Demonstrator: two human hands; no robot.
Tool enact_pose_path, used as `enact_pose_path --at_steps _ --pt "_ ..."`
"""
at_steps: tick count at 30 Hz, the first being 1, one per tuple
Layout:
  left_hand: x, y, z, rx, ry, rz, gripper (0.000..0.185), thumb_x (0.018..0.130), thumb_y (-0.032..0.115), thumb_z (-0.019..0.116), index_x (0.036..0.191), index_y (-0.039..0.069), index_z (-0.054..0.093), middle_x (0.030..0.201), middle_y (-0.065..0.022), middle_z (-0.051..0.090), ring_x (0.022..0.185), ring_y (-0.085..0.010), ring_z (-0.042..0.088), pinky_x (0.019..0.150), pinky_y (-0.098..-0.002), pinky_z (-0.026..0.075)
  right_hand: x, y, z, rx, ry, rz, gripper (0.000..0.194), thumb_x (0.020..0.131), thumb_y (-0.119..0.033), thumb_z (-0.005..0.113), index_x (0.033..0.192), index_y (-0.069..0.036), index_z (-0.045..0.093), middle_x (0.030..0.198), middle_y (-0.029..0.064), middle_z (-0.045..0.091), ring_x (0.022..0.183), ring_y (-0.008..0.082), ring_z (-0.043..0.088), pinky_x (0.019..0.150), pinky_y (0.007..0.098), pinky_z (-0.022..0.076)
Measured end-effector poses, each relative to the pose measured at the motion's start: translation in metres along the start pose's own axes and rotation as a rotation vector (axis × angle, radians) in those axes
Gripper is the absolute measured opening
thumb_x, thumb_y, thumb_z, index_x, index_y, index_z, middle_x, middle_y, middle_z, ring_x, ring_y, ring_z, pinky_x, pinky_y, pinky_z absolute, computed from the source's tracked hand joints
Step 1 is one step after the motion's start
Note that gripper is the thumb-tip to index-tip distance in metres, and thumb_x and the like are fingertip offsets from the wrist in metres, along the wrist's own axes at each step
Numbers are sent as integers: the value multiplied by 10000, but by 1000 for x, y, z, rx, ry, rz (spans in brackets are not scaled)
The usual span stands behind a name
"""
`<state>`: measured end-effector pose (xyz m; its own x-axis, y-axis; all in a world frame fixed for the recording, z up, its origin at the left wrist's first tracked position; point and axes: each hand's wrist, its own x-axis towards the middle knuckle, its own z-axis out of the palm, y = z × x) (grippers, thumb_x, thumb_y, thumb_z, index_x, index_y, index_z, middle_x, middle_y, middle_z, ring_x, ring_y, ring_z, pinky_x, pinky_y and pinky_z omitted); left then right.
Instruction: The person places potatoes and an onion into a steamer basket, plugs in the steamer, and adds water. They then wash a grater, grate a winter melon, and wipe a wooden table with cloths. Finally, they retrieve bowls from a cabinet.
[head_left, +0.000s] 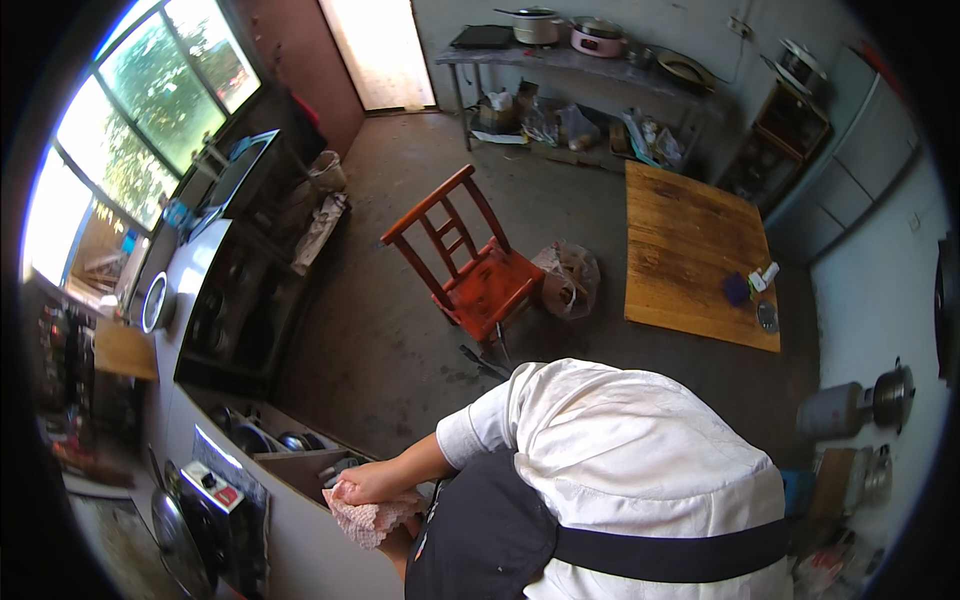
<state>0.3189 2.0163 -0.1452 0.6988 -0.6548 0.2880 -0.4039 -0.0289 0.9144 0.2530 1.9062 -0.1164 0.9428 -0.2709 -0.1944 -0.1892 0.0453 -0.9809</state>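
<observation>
My right hand (369, 482) is closed on a crumpled pink textured cloth (379, 519) at the front edge of the counter (296, 534). Below the cloth shows part of my left forearm (395, 556); the cloth and my black apron (480, 517) hide the left hand. An open cabinet compartment (296, 474) lies just beyond the right hand. Left of the hands stands a gas stove (229, 540), with a pan (178, 536) on it.
A red wooden chair (487, 285) stands on the floor beside a plastic bag (570, 281). To the right is a wooden table (690, 247). Pots in the lower cabinet (251, 439) sit beneath the counter. A cutting board (124, 349) leans at the left.
</observation>
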Motion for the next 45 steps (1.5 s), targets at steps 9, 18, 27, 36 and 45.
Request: enact_pose_path --at_steps 9,18,27,36,45 --pt "62 50 101 -177 -272 -81 666 924 421 526 1414 33 296 1415 -143 362 1301 -258 373 1061 -390 320 17 27 -111 15 336 -175 330 929 -305 519 1097 -38 618 1055 184 662 1007 325 622 858 387 472" --pt "89 75 210 -243 -699 -73 742 922 473 517 1453 42 230 1467 -148 298 1348 -272 316 1090 -401 278 -36 62 -210 199 833 -224 332 942 -288 513 1119 -33 628 1073 170 666 1024 289 627 872 373 469" --pt "88 126 294 -244 -1363 286 773 948 431 510 1511 97 100 1539 -140 166 1392 -283 240 1117 -391 232 -153 41 -240 158 1599 -234 321 934 -308 558 1095 -35 607 953 137 671 904 253 643 795 347 491" --pt "63 123 341 -415 -1846 -144 274 983 148 490 1233 38 468 1035 -53 583 870 -112 560 711 -247 479 -180 49 -167 54 2136 -94 278 897 20 495 1168 8 556 1059 154 653 987 202 622 867 321 479" --pt "10 117 323 -565 -1964 3 272 996 138 481 1237 15 502 1131 -49 586 1051 -119 532 908 -276 438 -209 28 -105 -221 2290 203 287 936 -62 502 1209 24 516 1073 205 633 991 289 632 852 353 479"
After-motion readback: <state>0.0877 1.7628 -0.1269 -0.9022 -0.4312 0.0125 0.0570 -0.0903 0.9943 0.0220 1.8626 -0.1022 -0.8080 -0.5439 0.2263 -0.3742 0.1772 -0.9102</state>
